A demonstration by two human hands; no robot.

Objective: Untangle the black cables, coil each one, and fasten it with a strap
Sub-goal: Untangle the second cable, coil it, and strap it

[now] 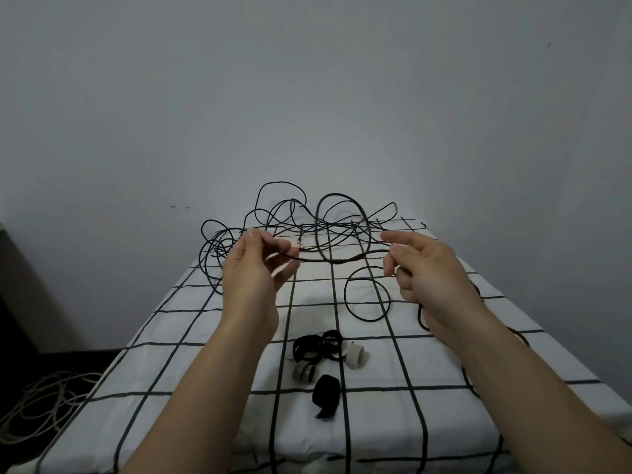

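A black cable (342,261) sags between both hands, the left hand (251,271) pinching one end and the right hand (434,271) pinching farther along, with the tangle (307,220) beyond the fingertips and the straps (304,347) between the wrists on checked cloth (212,354).

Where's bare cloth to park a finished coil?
Free: cloth between left forearm and left edge; strip nearer than the straps. Crowded: far end under the cable tangle; the loop by the right hand; a held cable from it to the left hand.

Left hand (253,271) and right hand (432,271) pinch a black cable (328,262).
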